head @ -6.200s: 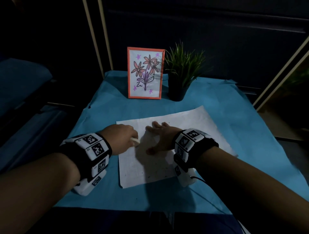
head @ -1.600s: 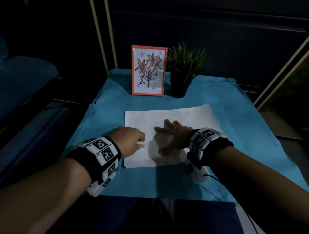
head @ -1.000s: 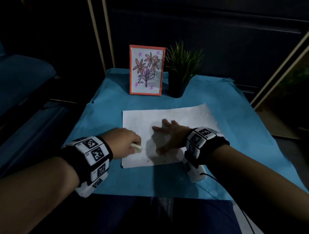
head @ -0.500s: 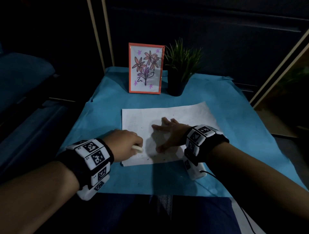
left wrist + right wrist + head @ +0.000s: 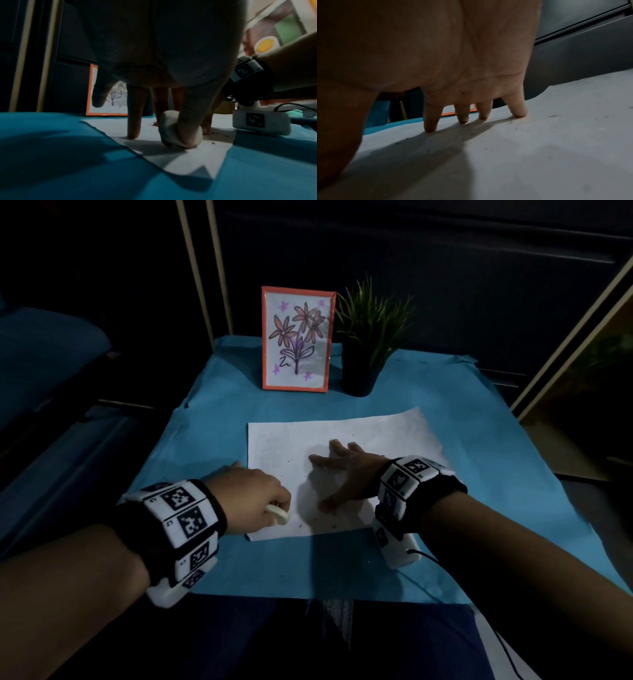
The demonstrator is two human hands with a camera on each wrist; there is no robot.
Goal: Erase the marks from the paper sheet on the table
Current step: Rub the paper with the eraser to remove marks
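White paper sheet [image 5: 359, 433] flat, speckled with dark eraser crumbs [image 5: 318, 518].

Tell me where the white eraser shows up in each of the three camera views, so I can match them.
Head: the eraser sits left of centre, gripped by the left hand on the near left part of the paper sheet.
Left wrist: the eraser is at centre, low, pinched against the sheet.
Right wrist: not in view.
Shared landmark: the orange-framed flower picture, at the back in all three views.
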